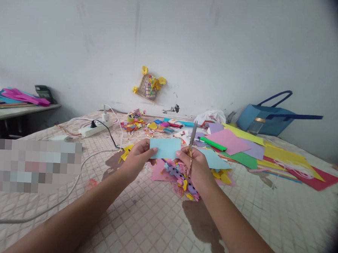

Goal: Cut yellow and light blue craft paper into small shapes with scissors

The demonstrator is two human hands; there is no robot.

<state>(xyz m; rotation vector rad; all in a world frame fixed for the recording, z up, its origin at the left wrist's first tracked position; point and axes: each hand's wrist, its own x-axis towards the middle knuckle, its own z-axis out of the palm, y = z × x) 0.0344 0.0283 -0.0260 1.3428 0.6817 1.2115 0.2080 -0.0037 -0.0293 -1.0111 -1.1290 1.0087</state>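
A light blue rectangle of paper is held up between both hands. My left hand pinches its left edge, thumb in front. At its right edge my right hand grips the paper between thumb and fingers. The same right hand also keeps a pair of scissors, blades pointing up, gold handles around the fingers. Below the paper lies a pile of cut flower shapes in purple, pink and yellow on a pink sheet. Another light blue sheet rests to the right of it.
Coloured paper sheets spread over the right side, near a blue bag and a glass jar. A power strip with white and black cables stands at the left. More cut pieces lie toward the wall.
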